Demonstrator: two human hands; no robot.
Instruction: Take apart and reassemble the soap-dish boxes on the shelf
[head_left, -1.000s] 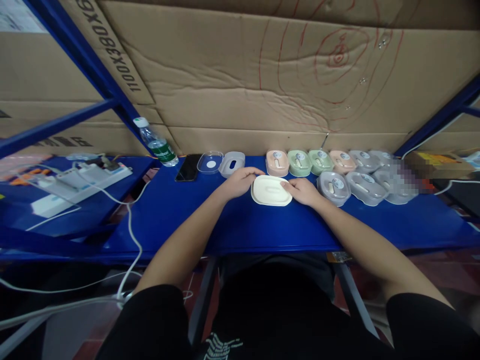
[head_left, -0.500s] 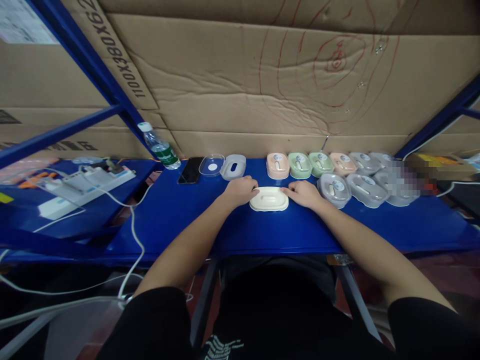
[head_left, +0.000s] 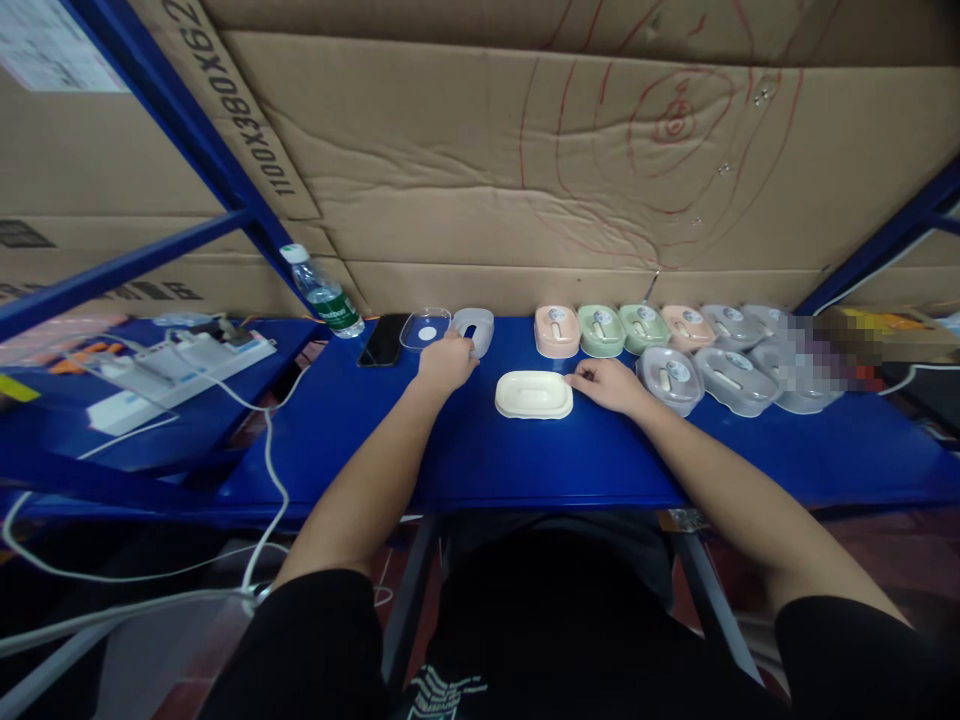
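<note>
Cream oval container (head_left: 534, 397) right in the middle of the frame, flat on the blue counter (head_left: 525, 465), with an oblong shape moulded into its top; raised or sunken, I can't tell from here. Looks like thin moulded plastic, so I'd call it light and fairly stiff, smooth enough to skid if nudged, and not especially fragile. Best purchase, I'd say, is at its rounded left and right ends, a thumb over the rim and fingers against the side.

And where is the grip? Right hand (head_left: 606, 386), just right of centre: fingers curled, thumb tip against the container's upper right edge. Contact, yes, but whether it's truly pinching or merely steadying, I can't tell. The container lies directly to the left of that grip, its whole left end free.

Over to the left hand (head_left: 448, 361), up and left of the container and clearly apart from it! Its fingers are bent over the near side of a grey slotted piece (head_left: 483, 328); they hide the contact, so whether that grip is clenched on it stays unclear. Just left of that, a clear lid (head_left: 422, 320), then a dark phone (head_left: 381, 341).
</note>
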